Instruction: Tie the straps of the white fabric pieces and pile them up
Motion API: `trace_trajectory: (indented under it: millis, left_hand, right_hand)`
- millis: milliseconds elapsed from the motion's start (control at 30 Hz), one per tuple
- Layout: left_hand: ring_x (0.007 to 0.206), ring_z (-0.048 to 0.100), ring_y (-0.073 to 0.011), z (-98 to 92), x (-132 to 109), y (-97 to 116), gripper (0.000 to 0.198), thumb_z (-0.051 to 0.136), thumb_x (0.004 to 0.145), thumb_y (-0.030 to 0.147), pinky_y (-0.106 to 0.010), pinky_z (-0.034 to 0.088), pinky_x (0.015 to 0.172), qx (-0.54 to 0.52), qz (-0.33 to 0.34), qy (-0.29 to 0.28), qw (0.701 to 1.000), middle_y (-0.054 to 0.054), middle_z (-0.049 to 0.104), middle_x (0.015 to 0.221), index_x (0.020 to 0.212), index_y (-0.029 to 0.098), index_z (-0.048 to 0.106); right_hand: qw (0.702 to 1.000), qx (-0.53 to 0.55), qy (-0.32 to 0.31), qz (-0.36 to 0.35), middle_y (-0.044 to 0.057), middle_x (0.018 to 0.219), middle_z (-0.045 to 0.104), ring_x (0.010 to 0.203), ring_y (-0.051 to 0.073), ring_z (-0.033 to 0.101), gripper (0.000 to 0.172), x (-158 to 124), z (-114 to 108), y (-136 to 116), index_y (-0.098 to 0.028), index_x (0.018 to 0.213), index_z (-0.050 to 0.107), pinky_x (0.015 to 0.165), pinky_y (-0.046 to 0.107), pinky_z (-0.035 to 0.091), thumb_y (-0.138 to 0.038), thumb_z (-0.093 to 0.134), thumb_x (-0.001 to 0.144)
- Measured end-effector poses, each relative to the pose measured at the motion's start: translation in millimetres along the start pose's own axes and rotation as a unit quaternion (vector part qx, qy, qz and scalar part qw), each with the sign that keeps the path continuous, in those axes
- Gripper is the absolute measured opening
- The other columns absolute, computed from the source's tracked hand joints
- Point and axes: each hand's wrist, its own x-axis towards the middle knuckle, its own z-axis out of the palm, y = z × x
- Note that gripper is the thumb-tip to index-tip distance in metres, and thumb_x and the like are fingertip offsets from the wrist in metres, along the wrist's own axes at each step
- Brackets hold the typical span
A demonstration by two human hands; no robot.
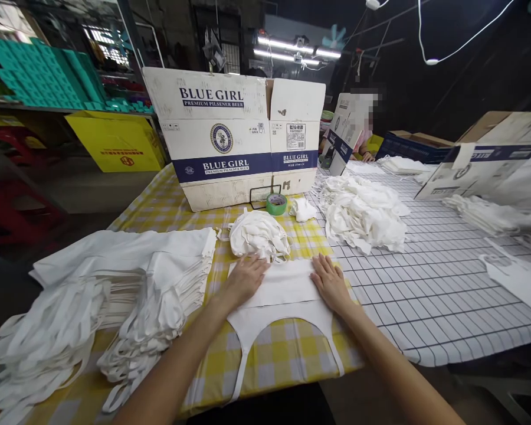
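A white garment with thin straps [283, 295], like a camisole, lies flat in front of me with its upper part folded over. Its curved neckline and straps point toward my body. My left hand [248, 276] rests on its far left corner, fingers spread. On the far right edge lies my right hand [330, 280], flat with fingers stretched out. Just beyond my left fingertips is a rounded bundle of white cloth [259, 233] with thin straps. To the left, a tall stack of similar white garments [137, 260] has its straps hanging toward me.
A large Blue Girl beer carton [230, 141] stands behind, with a green tape roll [277, 203] before it. White cloth [363, 212] is heaped on the grid-patterned cover [407, 295]. A person [365, 139] sits across the table behind another carton [345, 127].
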Motion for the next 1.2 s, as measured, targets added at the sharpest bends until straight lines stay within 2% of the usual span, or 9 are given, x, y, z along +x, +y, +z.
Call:
trace_trajectory:
  millis: [133, 267, 400, 500, 567, 700, 867, 1000, 1200]
  left_hand:
    - [0.123, 0.041, -0.0193, 6.4, 39.1, 8.9, 0.034, 0.034, 0.09, 0.025, -0.044, 0.018, 0.108, -0.043, 0.053, -0.051, 0.996, -0.002, 0.057, 0.123, 0.119, 0.025, 0.053]
    - [0.126, 0.037, -0.0218, 18.0, 75.7, 10.4, 0.038, 0.038, 0.088, 0.029, -0.042, 0.022, 0.107, -0.092, -0.031, -0.055, 0.994, -0.008, 0.049, 0.131, 0.123, 0.019, 0.049]
    - [0.125, 0.039, -0.0231, 18.1, 101.3, 9.3, 0.043, 0.04, 0.086, 0.025, -0.037, 0.031, 0.102, -0.116, -0.076, -0.042, 0.989, -0.011, 0.048, 0.132, 0.127, 0.016, 0.045]
    - [0.117, 0.046, -0.0195, 13.6, 95.8, 18.2, 0.041, 0.035, 0.086, 0.019, -0.032, 0.036, 0.098, -0.126, -0.09, -0.007, 0.988, -0.009, 0.053, 0.125, 0.126, 0.017, 0.046]
    - [0.113, 0.049, -0.0197, 13.1, 81.5, 31.0, 0.04, 0.034, 0.087, 0.018, -0.034, 0.037, 0.097, -0.114, -0.09, 0.03, 0.989, -0.009, 0.054, 0.121, 0.124, 0.018, 0.048]
    - [0.129, 0.031, -0.0237, 20.9, 58.4, 63.4, 0.043, 0.041, 0.087, 0.025, -0.046, 0.02, 0.108, -0.069, 0.027, 0.015, 0.997, -0.005, 0.041, 0.137, 0.129, 0.025, 0.043]
    - [0.137, 0.012, -0.0248, 36.6, 58.7, 85.7, 0.053, 0.035, 0.089, 0.043, -0.053, 0.008, 0.108, -0.064, 0.084, -0.112, 0.988, -0.002, 0.02, 0.148, 0.139, 0.029, 0.025]
    - [0.137, 0.008, -0.0242, 45.5, 52.7, 84.6, 0.053, 0.03, 0.09, 0.048, -0.053, 0.005, 0.108, -0.06, 0.066, -0.116, 0.989, -0.001, 0.016, 0.149, 0.139, 0.03, 0.023]
    - [0.137, 0.008, -0.022, 49.7, 41.1, 82.2, 0.053, 0.026, 0.09, 0.05, -0.052, 0.001, 0.109, -0.053, 0.065, -0.102, 0.991, 0.0, 0.017, 0.149, 0.139, 0.031, 0.022]
  right_hand:
    - [0.998, 0.027, 0.05, 0.0, 0.007, 0.145, 0.029, 0.134, 0.024, 0.02, 0.043, -11.1, -4.9, -9.1, -0.022, 0.132, 0.039, 0.104, 0.045, 0.022, -0.036, 0.03, 0.092]
    - [0.986, 0.118, 0.119, 0.015, 0.012, 0.134, 0.043, 0.125, 0.027, 0.036, 0.035, -37.3, -24.7, -16.6, -0.02, 0.121, 0.049, 0.098, 0.047, 0.033, -0.032, 0.038, 0.09]
    - [0.939, 0.273, 0.209, 0.006, 0.01, 0.105, 0.058, 0.099, 0.023, 0.054, 0.025, -99.4, -42.3, -30.3, -0.022, 0.11, 0.053, 0.082, 0.039, 0.046, -0.023, 0.045, 0.087]
    - [0.898, 0.369, 0.239, -0.004, 0.005, 0.085, 0.06, 0.081, 0.02, 0.058, 0.016, -166.2, -27.9, -43.7, -0.022, 0.097, 0.055, 0.073, 0.033, 0.048, -0.02, 0.053, 0.082]
    - [0.878, 0.409, 0.219, 0.118, 0.004, 0.08, 0.059, 0.073, 0.019, 0.058, 0.01, -204.6, -6.9, -52.1, -0.021, 0.089, 0.055, 0.068, 0.03, 0.048, -0.026, 0.055, 0.081]
    - [0.779, 0.485, 0.153, 0.367, 0.009, 0.1, 0.06, 0.091, 0.023, 0.059, 0.039, -232.0, 27.3, -60.4, -0.018, 0.103, 0.051, 0.075, 0.031, 0.048, -0.041, 0.062, 0.074]
    - [0.698, 0.635, 0.038, 0.33, 0.009, 0.103, 0.063, 0.101, 0.025, 0.056, 0.044, -213.1, 27.7, -56.6, -0.017, 0.102, 0.056, 0.084, 0.032, 0.045, -0.044, 0.066, 0.069]
    - [0.749, 0.598, -0.005, 0.287, 0.003, 0.071, 0.061, 0.072, 0.019, 0.058, 0.031, -224.0, 19.3, -53.5, -0.015, 0.078, 0.06, 0.067, 0.026, 0.045, -0.046, 0.06, 0.075]
    - [0.869, 0.409, 0.005, 0.279, 0.007, 0.084, 0.067, 0.079, 0.023, 0.06, 0.037, -264.7, 3.7, -29.1, -0.019, 0.091, 0.064, 0.067, 0.025, 0.048, -0.052, 0.054, 0.077]
